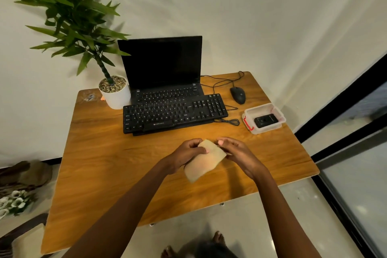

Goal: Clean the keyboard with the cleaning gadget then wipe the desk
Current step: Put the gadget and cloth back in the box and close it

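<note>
A beige cloth [204, 160] hangs above the front middle of the wooden desk [100, 165], held between both hands. My left hand [186, 153] grips its upper left edge, and my right hand [236, 153] pinches its upper right corner. A black keyboard [173, 113] lies farther back, in front of an open black laptop [161, 65]. At the right of the desk, a clear plastic box [264, 117] with a red latch holds a small black cleaning gadget [266, 121].
A white potted plant [115, 92] stands at the back left of the desk. A black wired mouse [238, 94] sits back right, its cable looping behind the keyboard. A dark-framed glass partition [345, 153] runs along the right. My bare feet [217, 239] show below the desk's front edge.
</note>
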